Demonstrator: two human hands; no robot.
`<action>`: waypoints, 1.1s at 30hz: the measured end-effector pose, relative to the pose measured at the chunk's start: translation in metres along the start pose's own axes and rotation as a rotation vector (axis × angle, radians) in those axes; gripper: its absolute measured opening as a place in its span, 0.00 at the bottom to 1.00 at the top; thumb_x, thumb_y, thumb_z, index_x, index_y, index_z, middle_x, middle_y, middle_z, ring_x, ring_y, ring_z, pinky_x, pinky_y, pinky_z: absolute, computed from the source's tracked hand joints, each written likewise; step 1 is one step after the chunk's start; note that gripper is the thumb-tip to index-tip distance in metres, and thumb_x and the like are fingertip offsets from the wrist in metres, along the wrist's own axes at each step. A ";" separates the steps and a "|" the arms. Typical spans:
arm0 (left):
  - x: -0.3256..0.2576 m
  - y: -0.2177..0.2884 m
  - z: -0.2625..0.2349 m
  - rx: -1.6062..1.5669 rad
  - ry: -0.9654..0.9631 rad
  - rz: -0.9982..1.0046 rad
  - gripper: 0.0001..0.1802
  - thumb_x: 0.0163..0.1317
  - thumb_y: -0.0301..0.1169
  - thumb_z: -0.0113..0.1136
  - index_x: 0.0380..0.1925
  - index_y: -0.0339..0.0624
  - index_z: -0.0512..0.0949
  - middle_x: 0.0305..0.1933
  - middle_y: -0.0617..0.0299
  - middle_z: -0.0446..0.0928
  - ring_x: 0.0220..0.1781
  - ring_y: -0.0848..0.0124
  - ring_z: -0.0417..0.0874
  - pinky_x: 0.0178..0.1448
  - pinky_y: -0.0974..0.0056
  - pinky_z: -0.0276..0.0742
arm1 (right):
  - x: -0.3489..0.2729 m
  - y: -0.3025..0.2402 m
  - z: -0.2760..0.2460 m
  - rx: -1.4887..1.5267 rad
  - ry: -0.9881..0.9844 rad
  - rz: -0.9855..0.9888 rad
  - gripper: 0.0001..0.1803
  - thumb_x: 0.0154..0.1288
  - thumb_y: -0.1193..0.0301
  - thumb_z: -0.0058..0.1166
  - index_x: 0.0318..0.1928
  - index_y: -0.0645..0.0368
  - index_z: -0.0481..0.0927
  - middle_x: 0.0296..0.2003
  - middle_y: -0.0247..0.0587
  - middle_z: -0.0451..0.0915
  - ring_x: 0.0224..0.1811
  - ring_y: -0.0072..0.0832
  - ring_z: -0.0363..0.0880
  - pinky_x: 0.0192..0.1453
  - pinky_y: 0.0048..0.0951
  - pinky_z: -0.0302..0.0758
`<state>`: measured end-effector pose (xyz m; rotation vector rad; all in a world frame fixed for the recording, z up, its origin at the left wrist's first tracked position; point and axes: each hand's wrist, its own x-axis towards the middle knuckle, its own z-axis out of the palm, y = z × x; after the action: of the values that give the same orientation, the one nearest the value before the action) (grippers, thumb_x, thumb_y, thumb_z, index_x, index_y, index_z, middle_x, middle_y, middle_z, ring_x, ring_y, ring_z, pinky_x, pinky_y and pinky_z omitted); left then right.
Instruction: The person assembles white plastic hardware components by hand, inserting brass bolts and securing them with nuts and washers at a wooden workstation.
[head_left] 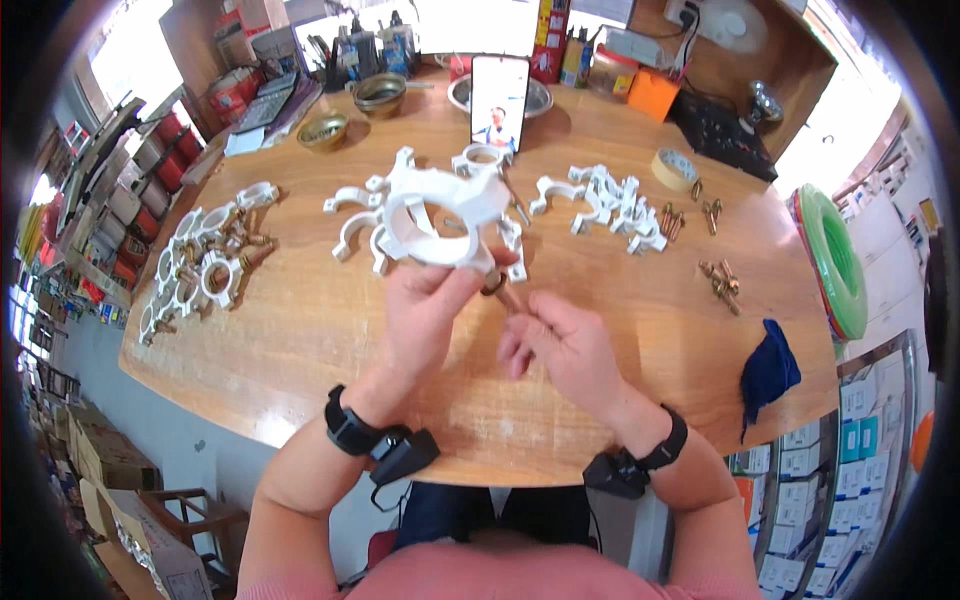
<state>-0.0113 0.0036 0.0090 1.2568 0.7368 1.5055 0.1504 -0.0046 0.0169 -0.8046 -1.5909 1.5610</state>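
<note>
My left hand (425, 312) is closed on a white plastic pipe clamp (397, 226), its ring raised above the table. From the clamp's near end sticks out a brass-coloured anchor bolt (506, 294). The fingers of my right hand (572, 352) pinch the bolt's lower end and are slightly blurred. Behind the held clamp lie several loose white clamp halves (352, 232), partly hidden by it. Another heap of white clamp halves (605, 205) is to the right. Loose anchor bolts (722, 287) lie farther right.
White clamps with bolts fitted (218, 280) are grouped at the left. A phone (498, 105) stands upright at the back, near metal bowls (380, 96). At the right are a tape roll (675, 170), a black case (722, 130) and a dark blue cloth (770, 370) by the table edge.
</note>
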 end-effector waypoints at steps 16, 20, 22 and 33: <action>0.004 -0.006 -0.001 -0.291 -0.004 0.049 0.16 0.52 0.26 0.55 0.42 0.35 0.72 0.41 0.55 0.75 0.45 0.68 0.75 0.47 0.64 0.70 | 0.004 -0.004 0.000 0.197 -0.012 0.029 0.08 0.63 0.71 0.44 0.37 0.66 0.68 0.24 0.38 0.73 0.20 0.19 0.71 0.25 0.18 0.69; 0.000 -0.004 0.001 -0.207 0.000 0.029 0.15 0.55 0.30 0.53 0.43 0.37 0.71 0.42 0.57 0.74 0.47 0.66 0.73 0.51 0.61 0.66 | 0.005 0.000 0.002 0.151 0.137 -0.090 0.13 0.64 0.66 0.42 0.35 0.66 0.68 0.24 0.40 0.73 0.20 0.19 0.71 0.25 0.19 0.69; 0.000 -0.007 0.000 -0.172 -0.028 0.016 0.17 0.57 0.36 0.52 0.43 0.38 0.70 0.43 0.59 0.72 0.48 0.66 0.72 0.54 0.59 0.63 | 0.005 0.001 -0.005 0.255 0.058 0.000 0.12 0.64 0.67 0.43 0.36 0.66 0.68 0.24 0.40 0.73 0.20 0.19 0.71 0.25 0.19 0.69; 0.004 -0.010 0.004 -0.310 -0.047 0.062 0.15 0.56 0.30 0.53 0.44 0.38 0.70 0.43 0.58 0.73 0.47 0.66 0.73 0.52 0.60 0.66 | 0.007 0.000 -0.004 0.303 0.018 0.047 0.10 0.62 0.70 0.46 0.36 0.66 0.69 0.22 0.39 0.73 0.20 0.19 0.71 0.25 0.18 0.69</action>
<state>-0.0046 0.0097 0.0023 1.0834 0.4168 1.5665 0.1500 0.0035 0.0174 -0.6901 -1.2881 1.7691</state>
